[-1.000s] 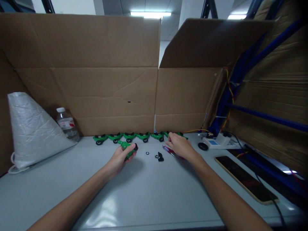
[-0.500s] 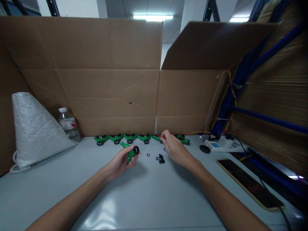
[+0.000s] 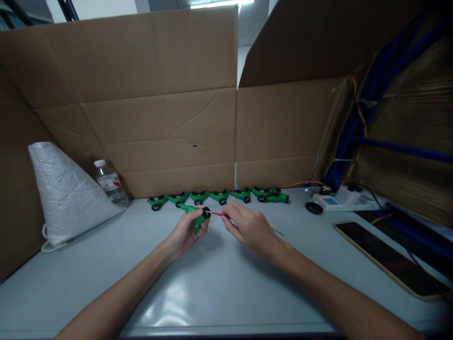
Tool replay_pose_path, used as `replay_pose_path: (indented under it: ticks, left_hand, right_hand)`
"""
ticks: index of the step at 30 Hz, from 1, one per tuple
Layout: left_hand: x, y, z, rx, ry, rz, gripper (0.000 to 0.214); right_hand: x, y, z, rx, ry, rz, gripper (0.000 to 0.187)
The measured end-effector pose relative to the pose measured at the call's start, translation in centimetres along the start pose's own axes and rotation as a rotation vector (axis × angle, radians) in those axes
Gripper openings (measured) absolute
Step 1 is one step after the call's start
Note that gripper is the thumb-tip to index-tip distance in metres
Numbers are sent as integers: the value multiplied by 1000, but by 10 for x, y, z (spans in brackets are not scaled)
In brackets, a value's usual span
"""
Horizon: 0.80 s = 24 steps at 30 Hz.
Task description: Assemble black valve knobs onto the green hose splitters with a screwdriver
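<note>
My left hand (image 3: 187, 234) is closed around a green plastic fitting (image 3: 199, 225), its black round end facing right. My right hand (image 3: 249, 224) pinches a thin red tool (image 3: 216, 213) whose pale tip meets the fitting's black end. Whether the tip is inside the opening or only touching it, I cannot tell. From behind my right hand a thin grey rod (image 3: 277, 231) sticks out; I cannot tell if it is part of the tool. The small black pieces between the hands are out of sight now.
Several green fittings with black parts (image 3: 220, 196) stand in a row along the cardboard wall (image 3: 170, 132). At right are a black ring (image 3: 314, 208), a power strip (image 3: 336, 203) and a phone (image 3: 385, 259). A silvery bag (image 3: 71, 198) and a water bottle (image 3: 110, 184) stand left.
My right hand has come away from the row with the red tool and brought its tip to the fitting in my left hand. The view has tilted down slightly.
</note>
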<state>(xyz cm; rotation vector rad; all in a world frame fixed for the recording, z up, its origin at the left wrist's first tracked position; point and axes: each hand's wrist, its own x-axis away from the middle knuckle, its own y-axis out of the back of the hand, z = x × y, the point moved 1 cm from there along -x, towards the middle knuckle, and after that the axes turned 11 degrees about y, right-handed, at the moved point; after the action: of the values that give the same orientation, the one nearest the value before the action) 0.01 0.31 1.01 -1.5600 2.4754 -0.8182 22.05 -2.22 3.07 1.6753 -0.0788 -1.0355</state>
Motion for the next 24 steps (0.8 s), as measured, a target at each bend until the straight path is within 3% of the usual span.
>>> replay_pose_path:
  ticks: [7,18,24]
  left_hand:
    - [-1,-2,0,2,-3,12,35]
    - [4,0,-6,-121,140,48,46]
    - [3,-8,-3,-171,-2,-39,49]
  right_hand:
    - [-1,-3,13,70,-62,-26,25]
    - [-1,2,12,114,78,84,25]
    - [1,-7,33,201,9,40,28]
